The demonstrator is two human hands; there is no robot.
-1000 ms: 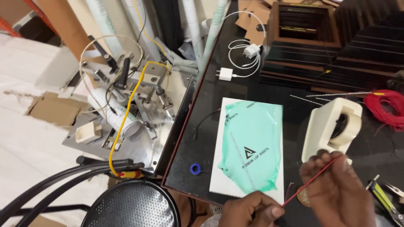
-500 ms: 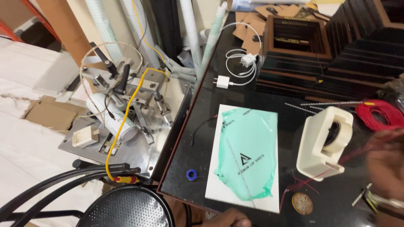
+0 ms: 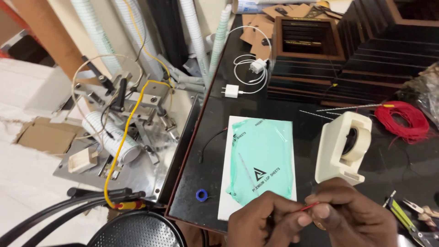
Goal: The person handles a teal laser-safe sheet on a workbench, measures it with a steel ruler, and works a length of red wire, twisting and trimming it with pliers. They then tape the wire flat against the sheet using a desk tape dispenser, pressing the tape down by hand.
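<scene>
Both hands have come back together at the near edge: left hand (image 3: 267, 222) and right hand (image 3: 354, 215) pinch a thin red wire (image 3: 309, 206) between closed fingertips. Just beyond lie the green sheet (image 3: 261, 158) and tape dispenser (image 3: 343, 146).

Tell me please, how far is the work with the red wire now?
Done: a short piece of red wire is off the red coil. In hand: left hand and right hand pinch it between fingertips. Left: the wire joins nothing yet; pliers lie untouched.
</scene>
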